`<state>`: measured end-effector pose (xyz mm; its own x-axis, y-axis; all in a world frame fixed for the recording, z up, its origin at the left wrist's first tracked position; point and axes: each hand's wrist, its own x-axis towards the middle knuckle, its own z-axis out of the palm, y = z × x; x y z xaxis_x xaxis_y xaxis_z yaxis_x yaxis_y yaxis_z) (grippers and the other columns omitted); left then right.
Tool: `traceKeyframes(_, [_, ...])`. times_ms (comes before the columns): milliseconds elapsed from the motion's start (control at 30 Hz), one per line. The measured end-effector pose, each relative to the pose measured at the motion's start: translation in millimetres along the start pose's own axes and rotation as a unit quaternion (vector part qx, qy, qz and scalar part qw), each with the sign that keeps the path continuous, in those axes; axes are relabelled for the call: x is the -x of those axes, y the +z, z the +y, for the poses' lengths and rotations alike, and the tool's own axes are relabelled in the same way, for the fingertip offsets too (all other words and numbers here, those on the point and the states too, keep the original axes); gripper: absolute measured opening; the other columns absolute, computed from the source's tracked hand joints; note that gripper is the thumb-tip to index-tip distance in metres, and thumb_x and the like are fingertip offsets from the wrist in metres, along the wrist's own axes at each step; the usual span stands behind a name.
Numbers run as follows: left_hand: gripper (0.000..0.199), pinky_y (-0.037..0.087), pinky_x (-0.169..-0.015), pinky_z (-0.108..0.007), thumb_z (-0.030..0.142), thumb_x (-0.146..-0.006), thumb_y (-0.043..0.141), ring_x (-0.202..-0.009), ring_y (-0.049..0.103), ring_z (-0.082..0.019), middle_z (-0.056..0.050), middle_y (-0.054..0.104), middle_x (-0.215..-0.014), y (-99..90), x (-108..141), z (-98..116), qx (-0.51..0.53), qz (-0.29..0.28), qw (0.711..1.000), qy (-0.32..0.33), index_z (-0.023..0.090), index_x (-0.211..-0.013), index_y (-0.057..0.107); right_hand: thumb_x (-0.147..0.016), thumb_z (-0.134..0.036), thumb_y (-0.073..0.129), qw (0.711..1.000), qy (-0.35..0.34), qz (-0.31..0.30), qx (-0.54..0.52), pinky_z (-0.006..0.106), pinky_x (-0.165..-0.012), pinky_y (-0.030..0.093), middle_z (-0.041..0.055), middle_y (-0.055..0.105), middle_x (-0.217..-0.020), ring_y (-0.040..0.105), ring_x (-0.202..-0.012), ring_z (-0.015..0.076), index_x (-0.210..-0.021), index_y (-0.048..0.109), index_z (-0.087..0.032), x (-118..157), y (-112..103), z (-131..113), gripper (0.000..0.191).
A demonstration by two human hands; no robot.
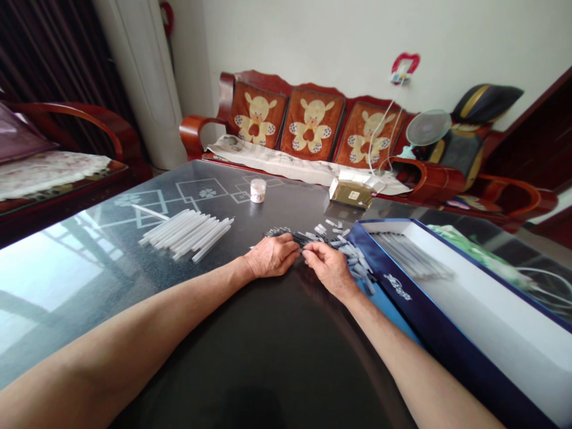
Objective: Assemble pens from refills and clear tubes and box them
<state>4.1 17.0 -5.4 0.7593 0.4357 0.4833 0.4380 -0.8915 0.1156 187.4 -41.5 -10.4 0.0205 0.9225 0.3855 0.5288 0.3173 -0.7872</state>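
Note:
My left hand [274, 256] is closed, fingers curled down near the middle of the table. My right hand [328, 262] pinches with thumb and forefinger close to the left fingertips. Whatever lies between the fingers is too small and covered to make out. Just beyond both hands is a heap of thin dark pieces [292, 234], partly hidden by my left hand. Small grey caps [353, 253] lie scattered to the right of my right hand. On the left is a row of white pen-like tubes [187, 232], with a single one set apart behind it.
A long blue box [397, 292] with a white inside stands at the right, holding a row of capped, clear pens [411, 256]. Further back are a small white tub [258, 190] and a tissue box [353, 192]. A wooden sofa [203, 126] stands behind the dark glossy table [250, 339].

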Motion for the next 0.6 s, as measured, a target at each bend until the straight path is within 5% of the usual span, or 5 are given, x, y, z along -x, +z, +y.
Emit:
traceKeyframes(167, [0.033, 0.049, -0.068, -0.026, 0.031, -0.097, 0.034, -0.075, 0.059, -0.016, -0.008, 0.059, -0.087, -1.0, 0, 0, 0.006, -0.003, 1.000, 0.006, 0.014, -0.096, 0.063, -0.088, -0.045, 0.048, 0.996, 0.000, 0.014, 0.092, 0.027, -0.063, 0.048, 0.0033, 0.068, -0.067, 0.064, -0.067, 0.0179, -0.082, 0.065, -0.018, -1, -2, -9, 0.033])
traceKeyframes(300, [0.034, 0.049, -0.066, -0.026, 0.032, -0.097, 0.034, -0.073, 0.059, -0.016, -0.008, 0.059, -0.086, -1.5, 1, 1, 0.008, -0.001, 1.000, 0.003, 0.014, -0.096, 0.063, -0.086, -0.040, 0.052, 0.999, 0.003, 0.001, 0.043, 0.027, -0.066, 0.049, 0.0045, 0.069, -0.077, 0.066, -0.072, 0.0182, -0.093, 0.062, -0.017, 2, -3, -12, 0.026])
traceKeyframes(433, [0.033, 0.048, -0.065, -0.025, 0.032, -0.097, 0.034, -0.073, 0.059, -0.015, -0.008, 0.059, -0.087, -2.6, 0, 2, 0.009, -0.001, 1.000, 0.002, 0.015, -0.096, 0.063, -0.083, -0.032, 0.056, 0.997, -0.045, 0.000, 0.057, 0.028, -0.069, 0.048, 0.0044, 0.067, -0.080, 0.063, -0.074, 0.0176, -0.084, 0.062, -0.018, 1, -3, -11, 0.016])
traceKeyframes(600, [0.032, 0.048, -0.065, -0.025, 0.031, -0.097, 0.035, -0.073, 0.058, -0.015, -0.007, 0.059, -0.087, -3.0, 0, 2, 0.009, -0.004, 1.000, 0.015, 0.015, -0.097, 0.063, -0.091, -0.037, 0.044, 0.993, -0.065, 0.010, 0.095, 0.029, -0.073, 0.047, 0.0062, 0.066, -0.079, 0.062, -0.076, 0.0181, -0.070, 0.062, -0.018, 0, -2, -11, 0.034])
